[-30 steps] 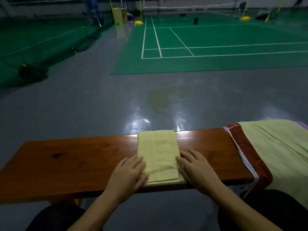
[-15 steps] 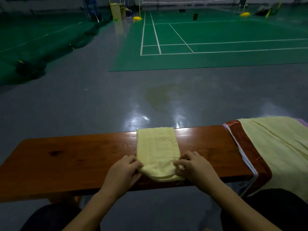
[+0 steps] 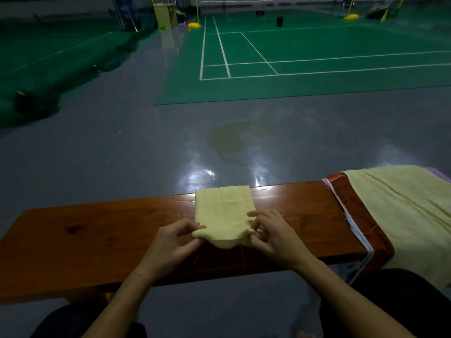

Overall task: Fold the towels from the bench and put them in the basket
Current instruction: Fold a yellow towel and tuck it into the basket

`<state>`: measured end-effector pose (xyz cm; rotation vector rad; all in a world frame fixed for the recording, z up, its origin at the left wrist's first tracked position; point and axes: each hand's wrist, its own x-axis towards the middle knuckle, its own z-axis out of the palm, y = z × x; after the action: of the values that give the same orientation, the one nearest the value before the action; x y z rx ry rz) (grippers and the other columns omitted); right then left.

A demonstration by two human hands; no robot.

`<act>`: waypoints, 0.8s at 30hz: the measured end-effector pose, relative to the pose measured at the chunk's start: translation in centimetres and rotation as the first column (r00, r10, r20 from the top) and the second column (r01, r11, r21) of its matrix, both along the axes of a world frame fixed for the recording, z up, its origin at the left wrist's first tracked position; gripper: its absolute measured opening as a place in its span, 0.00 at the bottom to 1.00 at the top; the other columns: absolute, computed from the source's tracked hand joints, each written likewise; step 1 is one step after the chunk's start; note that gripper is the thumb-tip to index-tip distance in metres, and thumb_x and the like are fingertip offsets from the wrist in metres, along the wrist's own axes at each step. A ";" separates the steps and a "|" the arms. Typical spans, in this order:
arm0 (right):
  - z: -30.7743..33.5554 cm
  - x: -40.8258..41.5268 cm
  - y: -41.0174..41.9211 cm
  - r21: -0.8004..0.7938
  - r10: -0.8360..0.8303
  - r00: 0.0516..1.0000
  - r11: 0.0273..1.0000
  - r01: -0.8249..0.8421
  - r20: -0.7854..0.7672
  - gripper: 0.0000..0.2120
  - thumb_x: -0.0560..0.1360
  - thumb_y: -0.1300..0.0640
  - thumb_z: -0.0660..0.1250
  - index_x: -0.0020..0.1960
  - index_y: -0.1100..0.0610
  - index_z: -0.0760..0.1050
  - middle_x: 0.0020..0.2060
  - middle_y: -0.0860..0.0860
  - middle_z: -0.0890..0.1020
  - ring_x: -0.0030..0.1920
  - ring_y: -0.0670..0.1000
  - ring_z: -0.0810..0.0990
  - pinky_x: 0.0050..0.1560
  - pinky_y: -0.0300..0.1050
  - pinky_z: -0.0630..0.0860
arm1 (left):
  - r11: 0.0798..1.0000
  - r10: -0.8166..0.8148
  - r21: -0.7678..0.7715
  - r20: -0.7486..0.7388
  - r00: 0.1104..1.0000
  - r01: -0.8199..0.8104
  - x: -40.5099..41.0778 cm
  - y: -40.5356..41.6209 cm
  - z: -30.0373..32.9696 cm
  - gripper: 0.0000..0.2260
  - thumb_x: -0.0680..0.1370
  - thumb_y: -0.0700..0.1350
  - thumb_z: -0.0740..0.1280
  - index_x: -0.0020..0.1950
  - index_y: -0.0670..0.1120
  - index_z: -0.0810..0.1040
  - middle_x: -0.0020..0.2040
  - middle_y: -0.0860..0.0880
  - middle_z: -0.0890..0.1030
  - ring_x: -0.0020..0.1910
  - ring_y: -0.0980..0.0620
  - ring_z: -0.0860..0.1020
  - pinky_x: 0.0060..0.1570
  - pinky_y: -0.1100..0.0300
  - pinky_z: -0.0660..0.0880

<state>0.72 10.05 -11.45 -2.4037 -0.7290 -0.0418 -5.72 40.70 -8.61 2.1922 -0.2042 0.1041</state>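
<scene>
A pale yellow towel (image 3: 224, 211), folded into a narrow strip, lies across the middle of the wooden bench (image 3: 97, 230). My left hand (image 3: 170, 242) pinches its near left corner and my right hand (image 3: 275, 235) pinches its near right corner. The near end is lifted off the bench and curls up and away from me. More towels are piled at the bench's right end: a large yellow one (image 3: 400, 215) on top of a dark red one (image 3: 361, 220) with a white edge. No basket is in view.
Grey glossy floor (image 3: 122, 147) stretches beyond the bench, with a green badminton court (image 3: 317, 69) further back. My dark-clothed knees sit below the bench's near edge. A purple cloth edge (image 3: 439, 173) peeks out at the far right.
Both hands went from lying flat beside the towel to pinching its near corners. They have raised the near end and moved it away from me, shortening the strip.
</scene>
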 end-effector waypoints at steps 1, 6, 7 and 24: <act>0.3 -0.2 0.1 0.062 -0.001 0.999 0.998 0.003 -0.041 0.07 0.78 0.45 0.67 0.50 0.48 0.76 0.64 0.43 0.80 0.65 0.44 0.75 0.61 0.48 0.79 | 1.000 0.009 -0.029 -0.013 1.000 -0.009 -0.2 -0.1 0.5 0.05 0.78 0.41 0.77 0.51 0.49 0.84 0.50 0.54 0.88 0.51 0.54 0.86 0.51 0.58 0.82; 1.6 -1.2 0.3 0.266 -0.010 0.974 0.961 0.072 -0.228 0.10 0.81 0.43 0.63 0.53 0.49 0.75 0.43 0.49 0.84 0.40 0.52 0.84 0.37 0.59 0.81 | 0.988 0.001 -0.152 -0.052 0.999 -0.009 -0.5 -0.2 1.4 0.05 0.78 0.37 0.76 0.51 0.44 0.83 0.46 0.48 0.88 0.46 0.48 0.87 0.44 0.56 0.83; 2.0 -1.4 0.3 0.294 -0.013 0.968 0.952 0.089 -0.250 0.10 0.81 0.44 0.64 0.52 0.49 0.75 0.43 0.50 0.84 0.39 0.54 0.83 0.36 0.60 0.80 | 0.986 -0.006 -0.168 -0.053 0.999 -0.003 -0.5 -0.2 1.5 0.05 0.78 0.37 0.76 0.52 0.44 0.83 0.46 0.48 0.88 0.46 0.49 0.87 0.44 0.55 0.83; 4.8 -2.1 0.3 0.422 0.193 0.436 0.743 0.520 -0.879 0.24 0.78 0.43 0.72 0.61 0.63 0.83 0.53 0.59 0.86 0.51 0.61 0.84 0.56 0.56 0.80 | 0.874 -0.058 -0.469 -0.361 0.931 -0.128 -0.5 -0.9 0.9 0.12 0.74 0.42 0.79 0.57 0.46 0.87 0.51 0.43 0.88 0.42 0.52 0.82 0.31 0.63 0.69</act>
<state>-1.40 10.33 -6.67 -1.4212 0.1083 0.7458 -6.20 39.83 -7.69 1.6686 0.0725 -0.2150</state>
